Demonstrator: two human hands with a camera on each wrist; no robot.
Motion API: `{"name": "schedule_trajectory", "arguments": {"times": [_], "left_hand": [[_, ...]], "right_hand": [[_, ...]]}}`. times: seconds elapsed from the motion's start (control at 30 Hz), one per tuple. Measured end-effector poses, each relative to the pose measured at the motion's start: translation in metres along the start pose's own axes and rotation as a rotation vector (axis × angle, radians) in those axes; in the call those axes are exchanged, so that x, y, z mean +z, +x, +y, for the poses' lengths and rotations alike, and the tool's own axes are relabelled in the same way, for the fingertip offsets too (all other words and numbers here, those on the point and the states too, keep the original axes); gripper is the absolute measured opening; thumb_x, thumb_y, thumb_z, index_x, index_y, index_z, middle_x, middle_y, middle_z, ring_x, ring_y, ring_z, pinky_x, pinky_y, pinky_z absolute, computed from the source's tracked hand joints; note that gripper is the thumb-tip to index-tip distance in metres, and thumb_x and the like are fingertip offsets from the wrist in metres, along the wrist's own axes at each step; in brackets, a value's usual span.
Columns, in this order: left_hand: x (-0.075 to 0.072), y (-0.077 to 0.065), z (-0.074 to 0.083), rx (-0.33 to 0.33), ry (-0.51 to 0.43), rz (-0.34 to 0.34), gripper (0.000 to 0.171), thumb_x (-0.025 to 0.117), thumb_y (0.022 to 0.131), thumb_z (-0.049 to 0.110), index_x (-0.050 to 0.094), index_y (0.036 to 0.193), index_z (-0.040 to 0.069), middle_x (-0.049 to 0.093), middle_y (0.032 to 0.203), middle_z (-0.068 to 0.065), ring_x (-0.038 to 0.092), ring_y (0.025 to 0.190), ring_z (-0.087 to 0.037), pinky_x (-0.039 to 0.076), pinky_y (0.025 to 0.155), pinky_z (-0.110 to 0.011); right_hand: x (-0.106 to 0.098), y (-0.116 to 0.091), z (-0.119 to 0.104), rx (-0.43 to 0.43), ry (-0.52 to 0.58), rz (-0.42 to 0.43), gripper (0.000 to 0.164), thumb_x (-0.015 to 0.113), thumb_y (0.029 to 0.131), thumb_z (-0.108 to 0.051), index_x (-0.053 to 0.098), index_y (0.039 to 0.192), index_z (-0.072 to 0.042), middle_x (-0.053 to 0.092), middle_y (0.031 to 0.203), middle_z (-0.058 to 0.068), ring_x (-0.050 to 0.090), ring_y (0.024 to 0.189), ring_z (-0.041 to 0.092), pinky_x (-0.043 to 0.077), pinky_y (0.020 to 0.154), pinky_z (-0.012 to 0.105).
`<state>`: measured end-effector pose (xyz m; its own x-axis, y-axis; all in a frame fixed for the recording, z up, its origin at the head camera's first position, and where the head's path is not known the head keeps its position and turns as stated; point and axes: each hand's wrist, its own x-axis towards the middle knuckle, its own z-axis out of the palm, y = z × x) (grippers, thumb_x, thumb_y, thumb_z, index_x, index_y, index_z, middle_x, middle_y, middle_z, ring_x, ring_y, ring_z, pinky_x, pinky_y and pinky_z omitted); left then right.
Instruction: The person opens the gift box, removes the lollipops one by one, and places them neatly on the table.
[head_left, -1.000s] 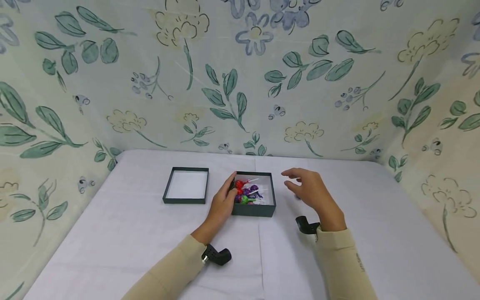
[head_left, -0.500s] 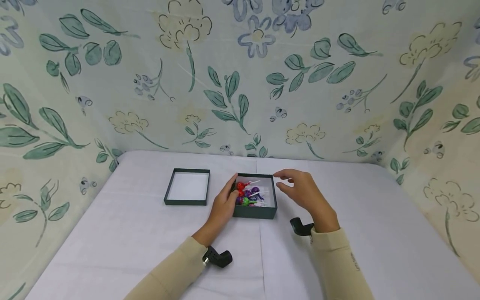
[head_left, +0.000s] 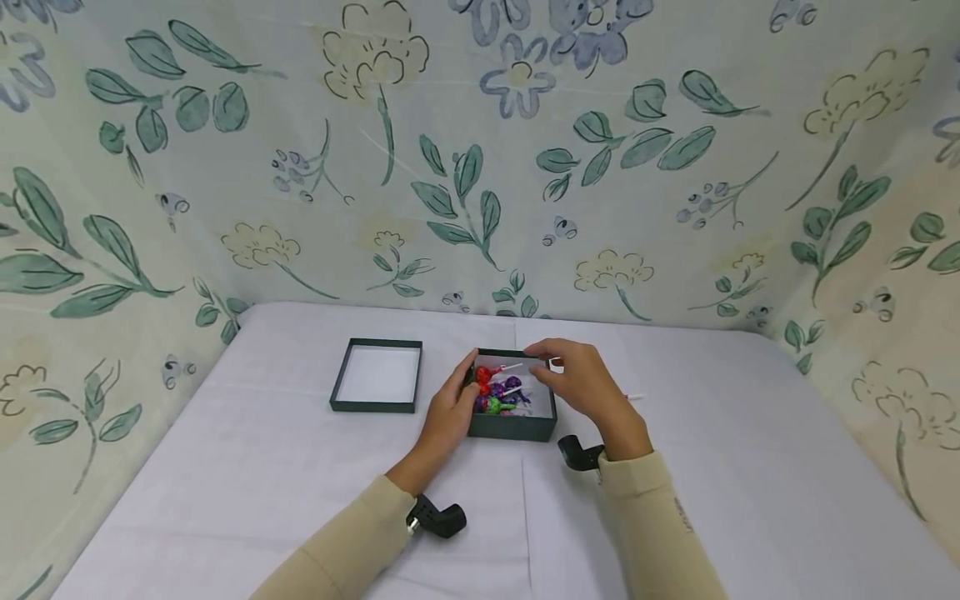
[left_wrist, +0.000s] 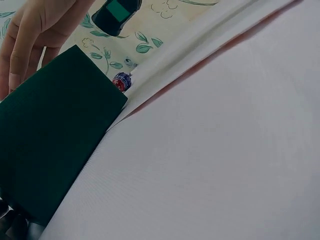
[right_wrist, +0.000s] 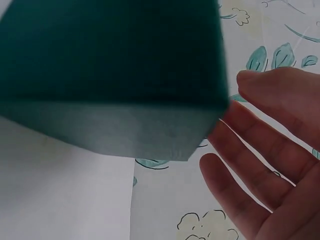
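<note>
In the head view, a dark green box (head_left: 512,428) sits on the white table with several lollipops (head_left: 495,392) inside, wrapped in red, purple and green. My left hand (head_left: 447,408) grips its left side, thumb at the rim. My right hand (head_left: 581,379) is over the right rim, thumb and fingers apart. In the right wrist view, that hand (right_wrist: 265,150) is beside the box (right_wrist: 115,60) with its fingers spread and nothing between them. One blue-wrapped lollipop (left_wrist: 122,81) lies outside the box; in the head view only its stick (head_left: 633,397) shows past my right wrist.
A shallow lid (head_left: 375,409), dark green with a white inside, lies on the table (head_left: 262,467) to the left of the box. A flowered cloth (head_left: 465,275) hangs behind and at both sides. Each wrist carries a black camera (head_left: 441,518).
My right hand has moved left, from beside the box to over its right rim. The lollipop's stick outside the box has come into sight. My left hand keeps its grip.
</note>
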<state>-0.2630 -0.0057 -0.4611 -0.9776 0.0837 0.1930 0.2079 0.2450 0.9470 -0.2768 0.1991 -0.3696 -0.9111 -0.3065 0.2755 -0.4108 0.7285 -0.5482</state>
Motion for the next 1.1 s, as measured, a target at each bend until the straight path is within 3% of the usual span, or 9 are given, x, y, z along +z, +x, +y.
{"name": "schedule_trajectory", "arguments": {"times": [0.2,0.6,1.1], "left_hand": [[0.001,-0.001,0.003,0.001,0.001,-0.009,0.052,0.041,0.101,0.018,0.034,0.151,0.03,0.034,0.153,0.008,0.03,0.141,-0.014,0.027,0.114,-0.042],[0.0,-0.001,0.001,-0.01,0.012,-0.009,0.051,0.041,0.102,0.02,0.033,0.15,0.034,0.033,0.153,0.007,0.031,0.14,-0.015,0.028,0.113,-0.044],[0.0,0.0,0.001,-0.001,0.017,0.0,0.051,0.041,0.101,0.02,0.034,0.15,0.033,0.034,0.152,0.007,0.032,0.14,-0.014,0.029,0.113,-0.042]], "right_hand": [[0.009,0.005,-0.004,0.016,0.02,-0.014,0.025,0.07,0.087,-0.011,0.072,0.112,-0.012,0.068,0.116,0.006,0.063,0.104,0.027,0.053,0.088,0.044],[0.026,0.009,-0.011,0.081,0.04,-0.081,0.026,0.07,0.088,-0.016,0.071,0.113,-0.011,0.067,0.116,0.007,0.063,0.105,0.029,0.052,0.09,0.045],[0.037,0.011,-0.011,-0.014,0.013,-0.128,0.026,0.068,0.088,-0.007,0.072,0.114,-0.011,0.07,0.112,0.004,0.063,0.107,0.024,0.05,0.094,0.044]]}}
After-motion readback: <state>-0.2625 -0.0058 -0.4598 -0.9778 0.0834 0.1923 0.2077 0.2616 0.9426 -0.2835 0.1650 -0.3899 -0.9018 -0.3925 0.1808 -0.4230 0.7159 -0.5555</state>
